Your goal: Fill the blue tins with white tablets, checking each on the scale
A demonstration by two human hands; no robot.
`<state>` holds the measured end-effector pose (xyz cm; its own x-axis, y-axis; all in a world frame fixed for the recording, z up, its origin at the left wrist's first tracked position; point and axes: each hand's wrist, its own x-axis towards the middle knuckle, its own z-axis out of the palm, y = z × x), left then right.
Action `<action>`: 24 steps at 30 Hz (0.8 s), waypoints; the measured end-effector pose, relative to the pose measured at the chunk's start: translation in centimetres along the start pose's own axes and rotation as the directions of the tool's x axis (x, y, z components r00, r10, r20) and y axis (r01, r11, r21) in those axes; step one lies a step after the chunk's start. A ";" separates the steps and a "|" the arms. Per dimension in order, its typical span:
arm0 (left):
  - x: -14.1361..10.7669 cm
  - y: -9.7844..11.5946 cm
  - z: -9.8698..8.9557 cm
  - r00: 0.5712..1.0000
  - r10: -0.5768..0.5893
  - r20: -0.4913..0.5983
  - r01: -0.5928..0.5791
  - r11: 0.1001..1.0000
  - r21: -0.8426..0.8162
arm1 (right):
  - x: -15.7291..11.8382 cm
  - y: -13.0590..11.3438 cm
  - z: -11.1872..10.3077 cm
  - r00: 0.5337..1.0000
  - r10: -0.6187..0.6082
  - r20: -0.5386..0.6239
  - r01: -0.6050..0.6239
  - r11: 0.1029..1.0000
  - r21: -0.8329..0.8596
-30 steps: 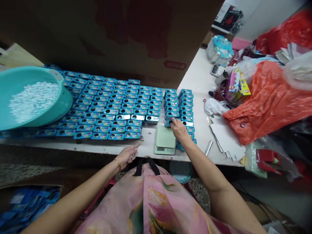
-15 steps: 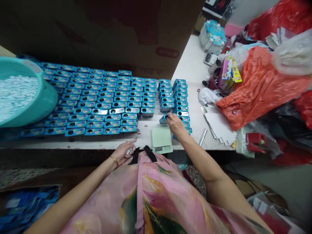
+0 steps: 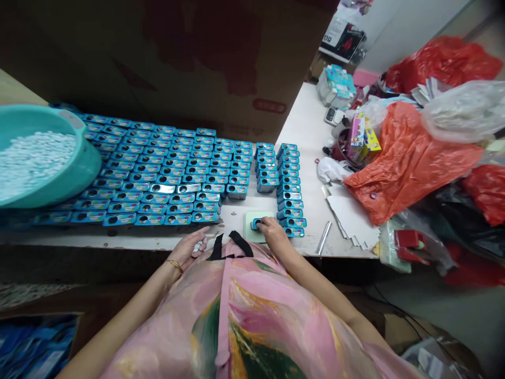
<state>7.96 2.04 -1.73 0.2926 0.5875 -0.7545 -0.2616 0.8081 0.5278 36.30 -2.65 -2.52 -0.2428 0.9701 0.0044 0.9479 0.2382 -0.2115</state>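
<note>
My right hand (image 3: 273, 233) grips a blue tin (image 3: 256, 224) and presses it down on the pale green pad of a digital kitchen scale (image 3: 250, 220). My left hand (image 3: 186, 249) rests at the table's front edge, fingers curled around a few white mints (image 3: 198, 246). Many rows of blue printed tins (image 3: 165, 179) with round holes in their lids cover the table's left part. Two columns of the same tins (image 3: 278, 179) stand just behind and right of the scale. A teal basin (image 3: 84, 168) heaped with white mints (image 3: 33, 164) tilts over the far left rows, hiding some tins.
A large cardboard box (image 3: 158, 63) stands along the table's back. To the right lie white card sheets (image 3: 349, 210), a metal tube (image 3: 323, 238) and an orange plastic bag (image 3: 406, 163). A pink patterned garment (image 3: 252, 316) fills the bottom of the view.
My right hand has moved from the tin columns onto the scale, carrying a blue tin. My left hand has shifted slightly left, and the whole view has shifted as my head moved.
</note>
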 end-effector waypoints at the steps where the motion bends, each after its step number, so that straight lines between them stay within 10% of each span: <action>1: -0.1 0.2 0.2 1.000 0.000 0.007 0.000 1.000 -0.013 | 0.2 0.6 0.1 1.000 0.007 -0.024 -0.006 0.999 0.050; 9: -1.1 0.2 1.5 0.992 -0.054 0.111 0.058 0.998 -0.039 | 0.7 1.2 0.3 0.989 0.007 -0.149 0.038 0.954 0.297; 17: -2.3 0.7 -0.6 0.961 -0.204 0.186 0.226 0.969 -0.102 | -4.2 0.1 -2.7 0.879 0.378 -0.289 -0.241 0.877 0.416; 20: -2.0 0.9 -0.4 0.941 -0.300 0.158 0.320 0.940 -0.120 | -5.0 -3.7 -3.7 0.874 0.416 -0.251 -0.281 0.855 0.436; 24: -1.7 0.3 1.0 0.888 -0.382 0.254 0.419 0.901 -0.110 | -2.8 -11.7 -3.7 0.992 0.068 -0.105 -0.025 0.931 0.364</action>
<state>8.28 1.31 0.04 0.5936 0.2240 -0.7730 -0.2142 0.9698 0.1165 26.68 -7.94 3.51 -0.1550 0.9836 0.0923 0.8136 0.1801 -0.5529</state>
